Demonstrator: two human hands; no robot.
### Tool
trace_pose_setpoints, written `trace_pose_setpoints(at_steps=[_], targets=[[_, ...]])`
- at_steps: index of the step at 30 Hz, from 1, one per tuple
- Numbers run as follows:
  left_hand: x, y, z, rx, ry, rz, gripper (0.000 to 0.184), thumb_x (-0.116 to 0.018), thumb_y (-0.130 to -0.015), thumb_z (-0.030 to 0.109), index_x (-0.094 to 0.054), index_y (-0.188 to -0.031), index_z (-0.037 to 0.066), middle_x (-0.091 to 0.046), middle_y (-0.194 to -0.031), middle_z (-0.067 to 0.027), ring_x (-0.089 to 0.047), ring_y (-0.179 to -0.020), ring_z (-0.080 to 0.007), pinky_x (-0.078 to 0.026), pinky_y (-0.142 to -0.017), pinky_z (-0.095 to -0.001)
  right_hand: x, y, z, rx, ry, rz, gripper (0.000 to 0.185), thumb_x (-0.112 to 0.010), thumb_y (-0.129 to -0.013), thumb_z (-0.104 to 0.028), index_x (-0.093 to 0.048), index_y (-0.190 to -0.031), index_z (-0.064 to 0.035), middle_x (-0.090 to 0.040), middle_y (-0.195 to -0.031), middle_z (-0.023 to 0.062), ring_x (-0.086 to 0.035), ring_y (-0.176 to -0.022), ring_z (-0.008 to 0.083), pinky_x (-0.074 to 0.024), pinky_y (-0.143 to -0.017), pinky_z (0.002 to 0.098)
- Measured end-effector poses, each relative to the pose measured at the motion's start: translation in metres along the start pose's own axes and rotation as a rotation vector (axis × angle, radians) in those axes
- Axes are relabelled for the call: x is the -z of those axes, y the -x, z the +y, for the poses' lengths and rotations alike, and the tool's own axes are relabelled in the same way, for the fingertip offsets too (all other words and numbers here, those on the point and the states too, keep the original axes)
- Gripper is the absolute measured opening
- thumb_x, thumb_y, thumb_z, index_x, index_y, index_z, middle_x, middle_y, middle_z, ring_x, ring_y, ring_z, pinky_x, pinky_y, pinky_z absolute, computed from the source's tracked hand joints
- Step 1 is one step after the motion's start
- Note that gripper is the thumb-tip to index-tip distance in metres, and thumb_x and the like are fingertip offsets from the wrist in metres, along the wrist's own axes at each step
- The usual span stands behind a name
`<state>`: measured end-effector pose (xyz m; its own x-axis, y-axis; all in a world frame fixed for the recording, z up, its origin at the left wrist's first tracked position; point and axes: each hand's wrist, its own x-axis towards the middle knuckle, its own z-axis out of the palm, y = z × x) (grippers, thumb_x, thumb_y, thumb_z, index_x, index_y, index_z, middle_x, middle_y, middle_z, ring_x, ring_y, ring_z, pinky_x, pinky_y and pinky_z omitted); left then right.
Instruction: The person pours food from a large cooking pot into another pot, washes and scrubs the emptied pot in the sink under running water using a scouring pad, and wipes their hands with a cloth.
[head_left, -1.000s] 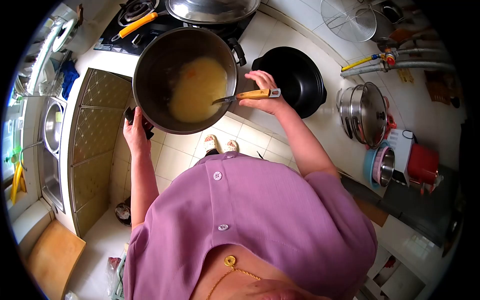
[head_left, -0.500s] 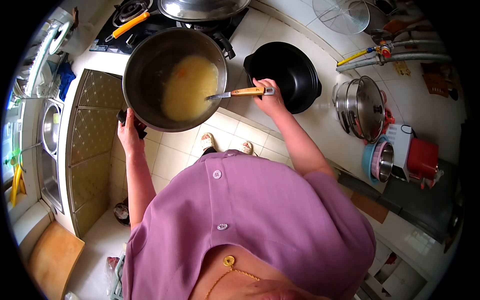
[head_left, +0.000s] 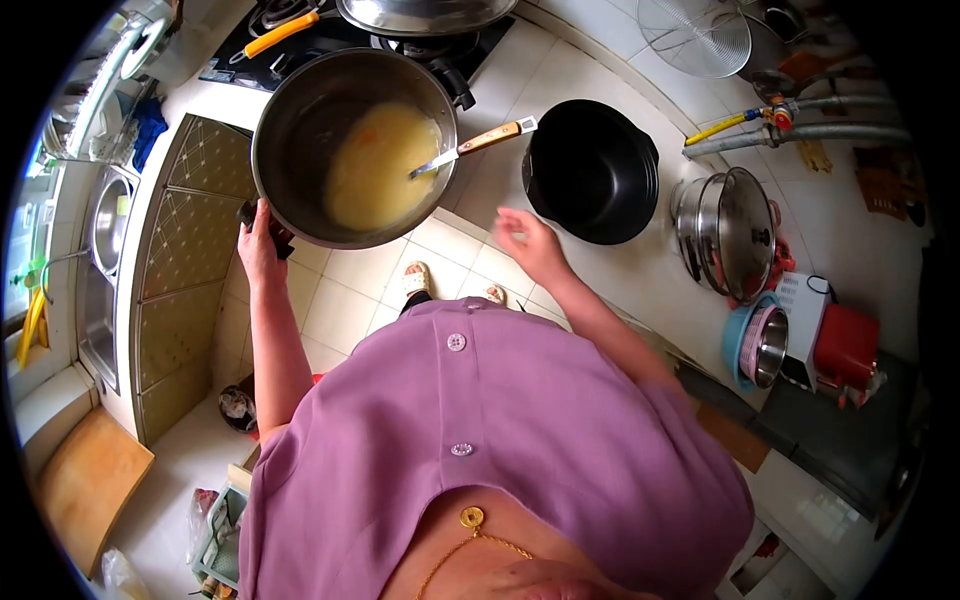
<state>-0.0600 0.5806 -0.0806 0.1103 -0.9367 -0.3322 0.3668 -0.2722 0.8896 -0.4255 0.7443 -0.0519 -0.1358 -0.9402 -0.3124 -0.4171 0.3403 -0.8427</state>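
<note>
Left hand (head_left: 262, 258) grasps round dark metal pot (head_left: 290, 150), likely steadying it;
right hand (head_left: 533, 245) released; wood-handled metal utensil (head_left: 488, 137) leans across rim, grip kept outside.

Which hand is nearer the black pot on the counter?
The right. The right hand holds nothing, just off the black pot's near-left edge. The left hand is well to the left, gripping the handle of the pot of cloudy liquid.
</note>
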Motion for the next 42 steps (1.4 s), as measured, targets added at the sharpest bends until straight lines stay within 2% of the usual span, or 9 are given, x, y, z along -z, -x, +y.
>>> trace_pose_setpoints(at_steps=[2, 5, 7, 9, 12, 16, 23, 31, 42], targets=[[0.002, -0.003, -0.001, -0.003, -0.005, -0.003, 0.022, -0.063, -0.086, 0.025, -0.055, -0.096, 0.007, -0.062, -0.079, -0.0028, -0.06, -0.065, -0.0123, -0.049, -0.058, -0.0257, -0.024, -0.043, 0.021, -0.251, -0.776, 0.008, 0.056, -0.067, -0.081, -0.024, -0.041, -0.128, -0.0064, -0.042, -0.132, 0.012, -0.038, -0.124, 0.0249, -0.0308, -0.102, 0.0344], [0.004, -0.006, -0.002, -0.01, 0.009, -0.003, 0.021, -0.063, -0.086, 0.025, -0.055, -0.095, 0.008, -0.061, -0.076, -0.0011, -0.057, -0.062, -0.0104, -0.047, -0.055, -0.0246, -0.038, -0.107, 0.025, -0.454, -1.079, 0.149, 0.071, -0.069, -0.078, -0.033, -0.033, -0.134, -0.0085, -0.028, -0.143, 0.0109, -0.019, -0.135, 0.0264, -0.0154, -0.108, 0.0393], [0.003, -0.007, -0.002, -0.01, -0.011, -0.003, 0.019, -0.063, -0.086, 0.025, -0.055, -0.092, 0.008, -0.059, -0.072, 0.0005, -0.055, -0.06, -0.0089, -0.046, -0.055, -0.0245, -0.033, -0.136, 0.028, -0.334, -1.146, 0.09, 0.071, -0.07, -0.075, -0.039, -0.037, -0.131, -0.0101, -0.021, -0.146, 0.0098, -0.005, -0.138, 0.0263, -0.008, -0.108, 0.0409], [-0.001, -0.006, -0.001, -0.026, -0.002, 0.006, 0.019, -0.062, -0.087, 0.025, -0.054, -0.09, 0.008, -0.057, -0.07, 0.0013, -0.052, -0.056, -0.0078, -0.044, -0.052, -0.023, -0.029, -0.161, 0.021, -0.349, -1.099, 0.204, 0.046, -0.069, -0.074, -0.042, -0.055, -0.108, -0.0148, -0.053, -0.115, 0.0023, -0.043, -0.115, 0.017, -0.0193, -0.103, 0.041], [-0.008, -0.002, 0.005, -0.023, 0.029, 0.022, 0.018, -0.062, -0.087, 0.023, -0.054, -0.089, 0.008, -0.055, -0.068, 0.001, -0.051, -0.054, -0.0076, -0.042, -0.048, -0.0218, -0.018, -0.163, 0.002, -0.297, -1.114, 0.11, 0.031, -0.067, -0.078, -0.036, -0.059, -0.099, -0.0146, -0.057, -0.096, -0.0014, -0.053, -0.093, 0.0125, -0.0322, -0.094, 0.0377], [-0.012, 0.002, 0.008, -0.099, -0.019, -0.014, 0.017, -0.063, -0.087, 0.022, -0.054, -0.089, 0.007, -0.055, -0.068, 0.0009, -0.051, -0.051, -0.0075, -0.044, -0.048, -0.0223, -0.023, -0.167, -0.002, -0.195, -1.012, 0.119, 0.028, -0.064, -0.08, -0.033, -0.059, -0.097, -0.0105, -0.058, -0.088, 0.0021, -0.056, -0.083, 0.0144, -0.0425, -0.079, 0.0333], [-0.04, 0.011, 0.06, -0.2, -0.208, -0.037, 0.019, -0.063, -0.086, 0.021, -0.056, -0.088, 0.004, -0.058, -0.069, -0.0004, -0.055, -0.054, -0.0082, -0.047, -0.049, -0.0214, -0.017, -0.135, -0.019, -0.14, -1.058, 0.184, 0.031, -0.058, -0.085, -0.032, -0.056, -0.104, -0.0086, -0.057, -0.1, 0.0067, -0.055, -0.093, 0.0193, -0.0406, -0.088, 0.0364], [-0.118, 0.03, 0.116, -0.463, -0.452, -0.096, 0.022, -0.065, -0.085, 0.023, -0.057, -0.092, 0.004, -0.055, -0.069, 0.0017, -0.053, -0.058, -0.0056, -0.043, -0.051, -0.0198, 0.043, -0.091, -0.037, -0.071, -1.166, 0.281, 0.033, -0.059, -0.084, -0.033, -0.055, -0.105, -0.0075, -0.057, -0.098, 0.0061, -0.057, -0.09, 0.0162, -0.0429, -0.083, 0.0311], [-0.243, 0.047, 0.119, -0.3, -0.233, -0.472, 0.02, -0.062, -0.085, 0.014, -0.059, -0.1, 0.001, -0.061, -0.075, -0.0036, -0.057, -0.057, -0.0087, -0.047, -0.053, -0.0207, 0.151, -0.039, -0.001, 0.028, -1.211, 0.368, 0.032, -0.058, -0.085, -0.038, -0.056, -0.106, -0.0131, -0.061, -0.101, 0.005, -0.058, -0.091, 0.0155, -0.0414, -0.081, 0.0311]])
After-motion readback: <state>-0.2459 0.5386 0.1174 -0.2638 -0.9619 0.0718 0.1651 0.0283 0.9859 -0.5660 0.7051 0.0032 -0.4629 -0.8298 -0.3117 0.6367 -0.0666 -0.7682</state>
